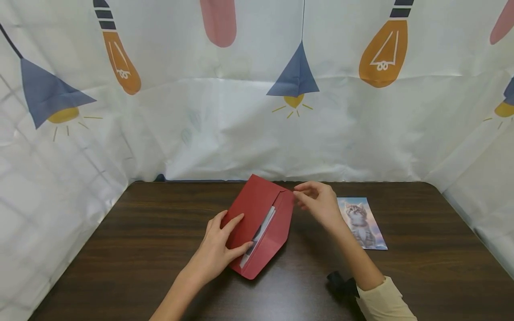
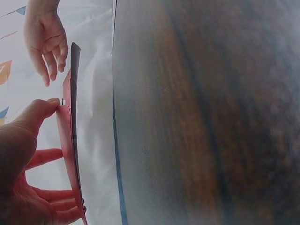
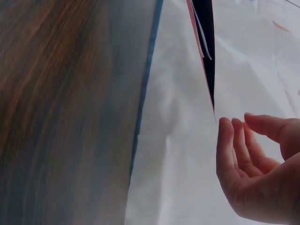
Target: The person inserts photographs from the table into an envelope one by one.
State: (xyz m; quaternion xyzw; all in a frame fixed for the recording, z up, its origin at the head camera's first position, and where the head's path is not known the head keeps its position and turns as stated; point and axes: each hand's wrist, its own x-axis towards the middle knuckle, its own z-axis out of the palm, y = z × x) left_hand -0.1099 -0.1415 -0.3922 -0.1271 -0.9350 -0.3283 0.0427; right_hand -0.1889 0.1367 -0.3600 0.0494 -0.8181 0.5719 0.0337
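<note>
A red envelope [image 1: 246, 207] is held tilted above the dark table, its flap [image 1: 277, 236] folded open toward the right. Inside its mouth, the edge of a pale paper or card [image 1: 263, 228] shows; most of it is hidden. My left hand [image 1: 217, 249] grips the envelope, with the thumb by the opening and other fingers spread across the front and reaching under the far edge in the left wrist view. My right hand [image 1: 319, 206] hovers beside the flap's upper corner, fingers loosely bent. In the right wrist view a small gap parts its fingertips [image 3: 226, 125] from the red tip.
A kitten picture card [image 1: 357, 223] lies on the brown wooden table [image 1: 140, 249], right of the envelope and partly behind the right forearm. A black device [image 1: 341, 283] sits at the right wrist. A white curtain [image 1: 241, 133] with lamp prints hangs behind the table's far edge.
</note>
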